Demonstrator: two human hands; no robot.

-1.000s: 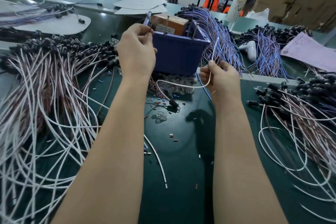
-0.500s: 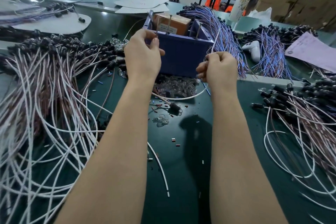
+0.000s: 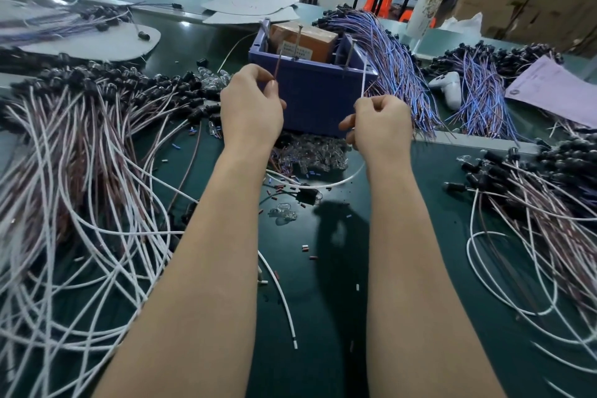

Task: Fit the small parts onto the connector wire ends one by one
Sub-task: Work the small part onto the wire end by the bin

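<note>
My left hand [image 3: 250, 107] pinches the thin brown wire end [image 3: 277, 66], which sticks up in front of the blue bin. My right hand [image 3: 381, 126] is closed on the white wire [image 3: 363, 81]; its end rises above my fist, and the wire loops down over the mat to a black connector [image 3: 307, 195] between my forearms. Small red and blue tube parts [image 3: 287, 186] lie scattered on the mat near a pile of clear parts [image 3: 315, 152]. Whether a small part sits in my fingers is hidden.
A blue bin [image 3: 310, 90] holding a brown box stands just beyond my hands. Piles of white and brown connector wires lie left [image 3: 80, 155] and right [image 3: 533, 203]. Purple wire bundles [image 3: 394, 52], a white controller [image 3: 449, 87] and a paper sheet [image 3: 555, 90] lie behind.
My right hand has dropped lower and closed into a fist around the white wire. My left hand has moved slightly down and now holds the brown end upright.
</note>
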